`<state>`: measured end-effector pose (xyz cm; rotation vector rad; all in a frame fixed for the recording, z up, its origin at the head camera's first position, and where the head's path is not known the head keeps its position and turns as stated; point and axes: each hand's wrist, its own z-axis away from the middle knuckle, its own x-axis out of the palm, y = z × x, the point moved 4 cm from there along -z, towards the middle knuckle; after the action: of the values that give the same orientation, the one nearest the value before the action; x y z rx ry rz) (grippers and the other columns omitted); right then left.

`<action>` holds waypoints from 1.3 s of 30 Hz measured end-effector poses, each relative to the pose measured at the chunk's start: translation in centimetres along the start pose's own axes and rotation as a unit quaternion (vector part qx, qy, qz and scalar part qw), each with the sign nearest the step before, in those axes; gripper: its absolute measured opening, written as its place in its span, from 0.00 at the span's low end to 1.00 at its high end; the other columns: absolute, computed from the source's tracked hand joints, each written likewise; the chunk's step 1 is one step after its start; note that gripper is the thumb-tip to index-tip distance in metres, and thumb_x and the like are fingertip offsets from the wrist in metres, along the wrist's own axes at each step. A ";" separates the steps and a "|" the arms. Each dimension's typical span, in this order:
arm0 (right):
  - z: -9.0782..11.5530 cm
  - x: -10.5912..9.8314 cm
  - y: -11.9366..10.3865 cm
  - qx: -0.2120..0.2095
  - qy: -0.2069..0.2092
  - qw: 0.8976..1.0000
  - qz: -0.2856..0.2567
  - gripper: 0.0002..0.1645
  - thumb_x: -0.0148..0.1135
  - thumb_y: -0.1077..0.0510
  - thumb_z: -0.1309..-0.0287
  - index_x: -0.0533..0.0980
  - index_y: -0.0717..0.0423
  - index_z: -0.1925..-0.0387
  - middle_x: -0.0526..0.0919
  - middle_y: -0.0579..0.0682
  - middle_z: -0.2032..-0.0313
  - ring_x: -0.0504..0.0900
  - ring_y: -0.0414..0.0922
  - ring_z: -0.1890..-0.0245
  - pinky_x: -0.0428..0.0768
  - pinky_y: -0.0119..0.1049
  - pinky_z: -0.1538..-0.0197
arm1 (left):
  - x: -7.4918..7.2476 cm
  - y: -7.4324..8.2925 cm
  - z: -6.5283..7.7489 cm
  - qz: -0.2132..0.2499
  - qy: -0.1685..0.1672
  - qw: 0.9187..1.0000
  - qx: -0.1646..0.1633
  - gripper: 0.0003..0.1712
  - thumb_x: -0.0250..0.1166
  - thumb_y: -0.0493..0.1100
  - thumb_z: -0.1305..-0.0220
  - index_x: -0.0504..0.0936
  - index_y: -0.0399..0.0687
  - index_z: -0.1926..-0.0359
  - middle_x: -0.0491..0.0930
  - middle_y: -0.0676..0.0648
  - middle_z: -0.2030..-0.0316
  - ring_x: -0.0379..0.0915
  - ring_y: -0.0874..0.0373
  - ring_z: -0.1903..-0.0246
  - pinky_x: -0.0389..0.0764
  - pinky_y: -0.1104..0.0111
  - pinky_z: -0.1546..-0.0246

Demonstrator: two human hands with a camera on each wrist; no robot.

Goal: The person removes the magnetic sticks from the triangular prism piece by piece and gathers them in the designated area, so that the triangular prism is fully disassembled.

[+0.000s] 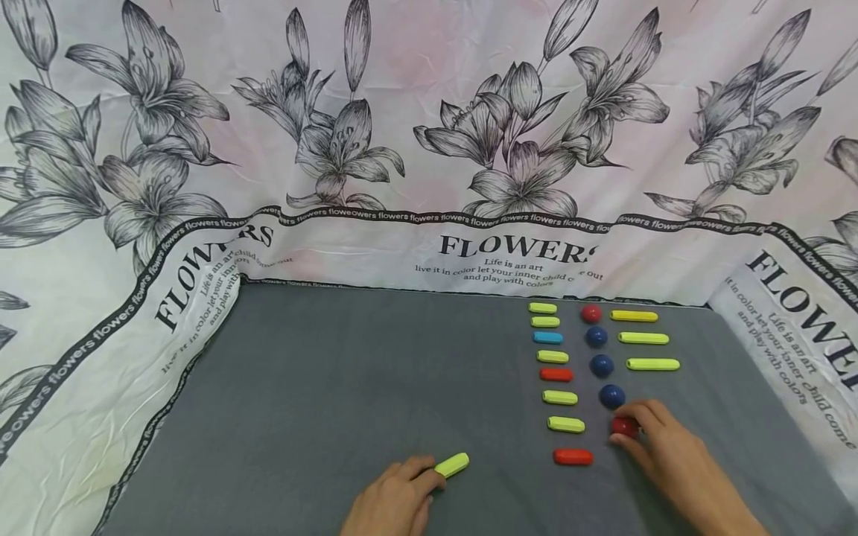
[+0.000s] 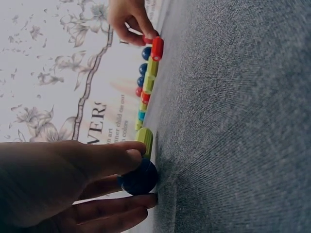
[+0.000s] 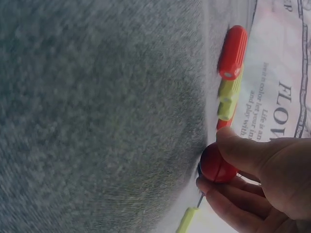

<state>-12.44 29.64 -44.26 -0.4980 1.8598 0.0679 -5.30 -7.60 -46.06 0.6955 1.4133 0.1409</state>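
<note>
My left hand [image 1: 395,497] is low over the cloth left of the rows, its thumb and fingers around a blue ball [image 2: 140,177], which the hand hides in the head view. Just beyond the thumb a short yellow-green ribbed stick [image 1: 452,465] lies at a slant, its near end overlapped by the hand. At the lower end of the ball column, my right hand [image 1: 677,454] pinches a red ball [image 3: 216,164] between thumb and fingertips, close to the cloth. A blue ball [image 1: 612,396] sits right behind it, and a red stick [image 1: 573,457] lies to its left.
On the grey cloth [image 1: 335,387], several yellow-green, red and blue sticks form a left column, including a blue one [image 1: 548,338]. Further blue balls [image 1: 602,365] and a red ball [image 1: 591,314] line the middle. Three longer sticks [image 1: 643,338] lie rightmost. A flower-printed sheet [image 1: 375,249] borders the cloth.
</note>
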 end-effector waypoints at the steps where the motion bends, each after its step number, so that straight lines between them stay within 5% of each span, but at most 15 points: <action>1: 0.0 0.0 0.1 0.003 -0.003 1.000 0.000 0.23 0.86 0.60 0.53 0.82 0.51 0.57 0.79 0.46 0.58 0.81 0.44 0.65 0.82 0.47 0.67 | 0.0 0.0 0.0 0.003 -0.003 1.000 -0.005 0.17 0.76 0.35 0.38 0.90 0.62 0.53 0.84 0.55 0.46 0.82 0.58 0.58 0.80 0.70 0.71; 14: -0.1 0.1 0.4 0.033 -0.047 0.998 0.003 0.20 0.84 0.57 0.48 0.81 0.49 0.57 0.78 0.45 0.60 0.76 0.37 0.69 0.80 0.43 0.69 | -0.3 0.1 0.1 0.017 0.013 1.000 -0.020 0.18 0.77 0.35 0.38 0.89 0.65 0.54 0.85 0.53 0.50 0.83 0.57 0.58 0.82 0.67 0.70; 22: 0.0 0.3 0.6 0.062 -0.096 0.993 0.004 0.22 0.82 0.53 0.44 0.81 0.52 0.51 0.79 0.47 0.58 0.77 0.40 0.68 0.80 0.46 0.68 | -0.3 -0.2 -0.1 0.007 -0.011 0.999 -0.034 0.26 0.77 0.37 0.37 0.78 0.49 0.41 0.86 0.47 0.57 0.83 0.57 0.62 0.83 0.64 0.70; 30: -0.9 -0.4 -0.8 0.010 -0.060 0.998 0.026 0.27 0.85 0.50 0.49 0.83 0.52 0.50 0.82 0.47 0.57 0.79 0.43 0.65 0.82 0.51 0.62 | -0.6 0.0 -0.6 0.007 -0.022 0.999 -0.038 0.22 0.77 0.38 0.36 0.83 0.44 0.42 0.87 0.43 0.52 0.86 0.51 0.56 0.87 0.61 0.62; 39: -2.5 0.1 -7.5 -0.132 -0.025 0.991 -0.015 0.26 0.86 0.52 0.51 0.83 0.47 0.51 0.84 0.41 0.55 0.83 0.39 0.59 0.86 0.44 0.55 | -0.7 -0.1 -0.6 0.014 -0.022 0.999 -0.031 0.20 0.76 0.38 0.35 0.85 0.45 0.43 0.87 0.45 0.50 0.87 0.51 0.55 0.87 0.62 0.60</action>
<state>-11.91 22.04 -42.00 -0.6998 1.8035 0.3060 -6.01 -7.80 -45.51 0.6641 1.3532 0.1889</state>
